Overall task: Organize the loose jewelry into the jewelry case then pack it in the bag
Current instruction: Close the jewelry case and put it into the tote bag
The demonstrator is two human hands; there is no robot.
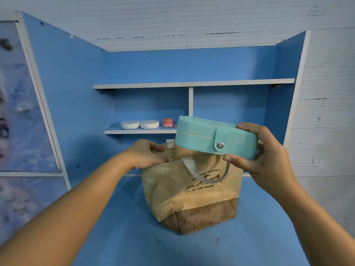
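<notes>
A teal jewelry case (199, 137), closed with its snap strap fastened, hangs tilted just above the mouth of a tan woven bag (184, 191). My right hand (263, 152) grips the case at its right end, thumb underneath and fingers over the top. My left hand (144, 154) pinches the bag's left rim and holds the mouth apart. The bag stands upright on the blue desk (123, 227) and has a darker brown base and dark printed lettering. No loose jewelry shows anywhere.
Behind the bag a low blue shelf (138, 130) carries two white round tins (140, 124) and a small red jar (167, 122). A higher shelf (192, 83) and blue side panels box in the desk. A picture panel (17, 104) stands at left.
</notes>
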